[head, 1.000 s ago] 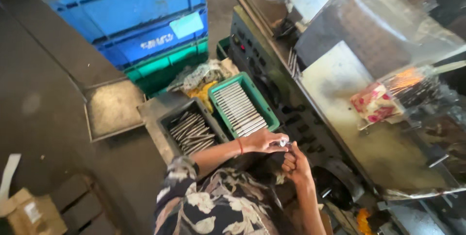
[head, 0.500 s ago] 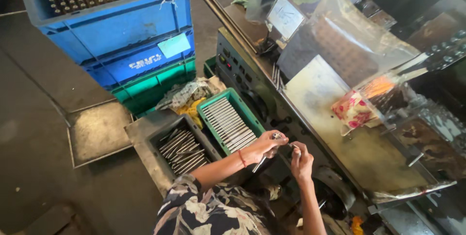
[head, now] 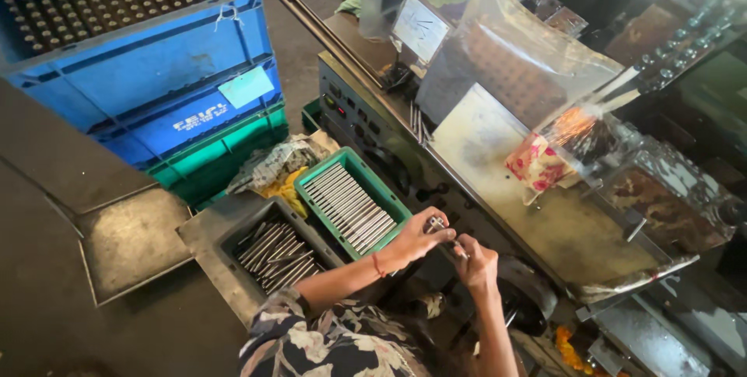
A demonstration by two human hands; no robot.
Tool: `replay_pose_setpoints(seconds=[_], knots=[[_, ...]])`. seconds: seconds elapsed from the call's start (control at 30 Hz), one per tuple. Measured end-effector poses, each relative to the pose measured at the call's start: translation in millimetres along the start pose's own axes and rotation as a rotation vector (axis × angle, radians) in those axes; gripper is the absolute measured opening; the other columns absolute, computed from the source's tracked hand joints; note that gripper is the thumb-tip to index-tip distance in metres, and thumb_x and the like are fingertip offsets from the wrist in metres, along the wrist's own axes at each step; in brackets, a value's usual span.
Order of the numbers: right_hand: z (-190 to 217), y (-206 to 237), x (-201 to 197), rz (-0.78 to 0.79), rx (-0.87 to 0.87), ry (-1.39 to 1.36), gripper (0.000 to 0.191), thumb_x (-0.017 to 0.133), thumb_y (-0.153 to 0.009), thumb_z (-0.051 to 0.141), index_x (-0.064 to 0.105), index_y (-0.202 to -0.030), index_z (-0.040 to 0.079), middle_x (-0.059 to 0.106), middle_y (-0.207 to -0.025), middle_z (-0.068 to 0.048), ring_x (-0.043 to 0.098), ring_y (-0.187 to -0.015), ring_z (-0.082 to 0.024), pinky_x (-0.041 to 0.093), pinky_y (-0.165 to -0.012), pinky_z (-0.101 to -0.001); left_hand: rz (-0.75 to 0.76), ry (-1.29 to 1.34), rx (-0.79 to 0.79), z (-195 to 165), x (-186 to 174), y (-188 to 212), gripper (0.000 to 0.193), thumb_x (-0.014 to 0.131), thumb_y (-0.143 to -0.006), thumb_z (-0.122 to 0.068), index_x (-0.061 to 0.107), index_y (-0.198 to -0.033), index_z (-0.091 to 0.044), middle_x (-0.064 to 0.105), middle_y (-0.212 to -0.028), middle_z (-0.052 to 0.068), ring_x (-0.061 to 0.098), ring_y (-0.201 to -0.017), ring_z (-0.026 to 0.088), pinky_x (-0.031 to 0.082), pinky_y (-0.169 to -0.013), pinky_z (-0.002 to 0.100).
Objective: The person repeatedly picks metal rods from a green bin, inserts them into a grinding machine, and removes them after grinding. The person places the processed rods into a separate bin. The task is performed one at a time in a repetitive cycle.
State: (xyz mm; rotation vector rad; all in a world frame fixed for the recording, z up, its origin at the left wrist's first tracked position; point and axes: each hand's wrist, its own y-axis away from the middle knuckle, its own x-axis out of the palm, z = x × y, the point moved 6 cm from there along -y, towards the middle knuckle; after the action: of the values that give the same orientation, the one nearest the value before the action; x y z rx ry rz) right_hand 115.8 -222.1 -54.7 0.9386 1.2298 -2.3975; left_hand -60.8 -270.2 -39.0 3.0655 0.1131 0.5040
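Barely visible, small metal pin point(head: 437, 224) pinched between left hand point(head: 419, 237), right hand point(head: 476, 263)

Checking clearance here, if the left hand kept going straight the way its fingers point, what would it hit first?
The left hand points up and right, toward the machine. It would likely first meet the small metal rod at its fingertips, then the machine's dark front edge just beyond. Depth is hard to judge from above.

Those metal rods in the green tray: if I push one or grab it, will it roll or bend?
The metal rods look round, thin and shiny, so one would probably roll and might slip. They lie straight, so are likely stiff. Packed side by side in the green tray, neighbours may shift too.
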Motion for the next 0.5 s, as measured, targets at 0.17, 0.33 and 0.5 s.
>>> replay_pose_setpoints(seconds=[0.17, 0.33, 0.5], knots=[[-14, 20, -6, 0.087, 0.010, -0.037, 0.024, 0.065, -0.097, 0.028, 0.067, -0.107, 0.006, 0.068, -0.073, -0.016, 0.066, -0.060, -0.037, 0.052, -0.054, -0.0419, 0.008, -0.064, 0.051, -1, 11, 10, 0.027, 0.080, -0.089, -0.025, 0.061, -0.100, -0.010, 0.052, -0.071, -0.006, 0.044, -0.059, 0.003, 0.036, -0.050, 0.021], [-18, 30, -7, -0.033, 0.166, -0.050, 0.034, 0.060, -0.095, 0.034, 0.071, -0.108, 0.005, 0.065, -0.068, -0.015, 0.066, -0.059, -0.034, 0.051, -0.056, -0.0402, 0.038, -0.110, 0.154, -8, 23, 5, 0.026, 0.080, -0.091, -0.023, 0.061, -0.100, -0.009, 0.051, -0.073, -0.007, 0.044, -0.063, 0.002, 0.037, -0.053, 0.021], [19, 22, -36, 0.034, 0.264, -0.212, 0.039, 0.059, -0.099, 0.038, 0.071, -0.108, 0.002, 0.073, -0.080, -0.016, 0.071, -0.065, -0.027, 0.054, -0.062, -0.0343, 0.198, 0.051, 0.095, -20, 28, 9, 0.022, 0.077, -0.097, -0.023, 0.061, -0.103, -0.011, 0.051, -0.077, -0.007, 0.041, -0.063, 0.001, 0.032, -0.052, 0.020]])
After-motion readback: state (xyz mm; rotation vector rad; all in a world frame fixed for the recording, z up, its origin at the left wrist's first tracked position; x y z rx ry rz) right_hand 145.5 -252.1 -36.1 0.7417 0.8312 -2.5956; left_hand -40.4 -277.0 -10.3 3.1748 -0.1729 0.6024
